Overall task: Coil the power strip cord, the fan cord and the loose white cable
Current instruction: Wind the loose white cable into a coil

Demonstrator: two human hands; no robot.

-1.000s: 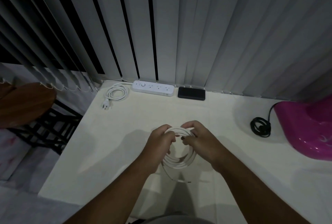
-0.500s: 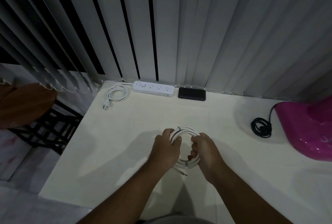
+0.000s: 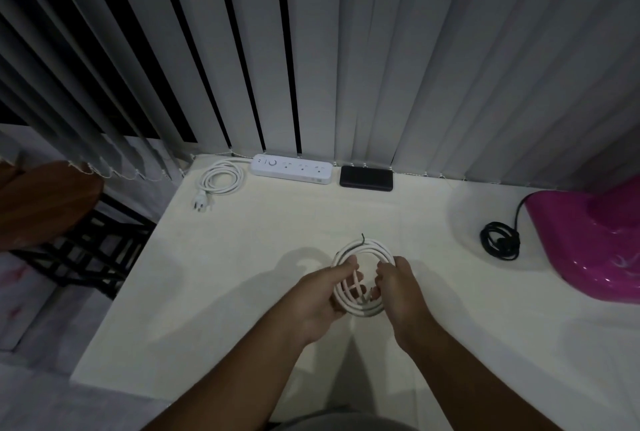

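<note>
The loose white cable (image 3: 363, 248) is wound into a round coil at the middle of the table, with a dark cut end sticking up at its far side. My left hand (image 3: 320, 295) grips the coil's left side, and my right hand (image 3: 398, 287) grips its right side. The white power strip (image 3: 291, 173) lies at the back by the blinds, its cord (image 3: 221, 180) coiled to its left with the plug toward me. The fan's black cord (image 3: 500, 240) sits coiled beside the pink fan base (image 3: 595, 240) at the right.
A black flat device (image 3: 366, 178) lies right of the power strip. Vertical blinds (image 3: 346, 50) close off the back of the white table (image 3: 207, 292). A brown round stool on a black frame (image 3: 48, 198) stands beyond the table's left edge.
The trailing cable end near me has been tucked into the coil. My hands have shifted slightly right and now hold the coil's two sides, with the dark end showing at the top.
</note>
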